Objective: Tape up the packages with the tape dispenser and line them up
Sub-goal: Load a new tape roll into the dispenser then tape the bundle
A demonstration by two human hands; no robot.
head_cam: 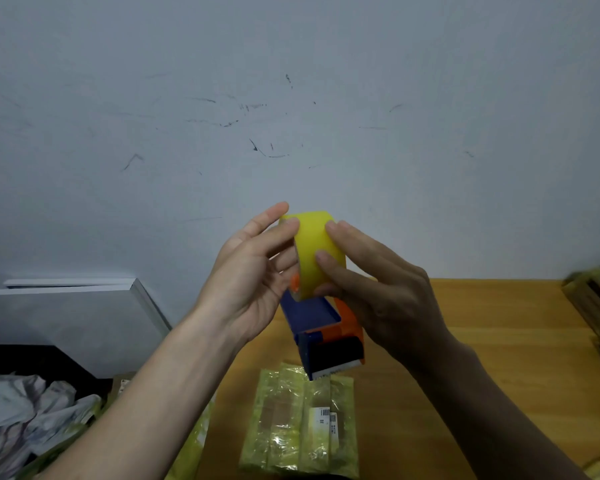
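Note:
I hold a blue and orange tape dispenser [326, 327] up in front of the wall, its yellow tape roll [314, 244] on top. My left hand [253, 271] grips the roll from the left, fingertips on its rim. My right hand [378, 282] holds the roll from the right, with its fingers curled over the tape's face. Below the dispenser, a package [302, 420] wrapped in yellowish-green plastic with a white barcode label lies on the wooden table [482, 341].
More wrapped packages [596, 306] sit at the table's right edge. Crumpled grey-white bags [25, 410] lie at lower left, beside yellow-green plastic [191, 441] at the table's left edge. A white framed panel [84, 306] leans against the wall on the left.

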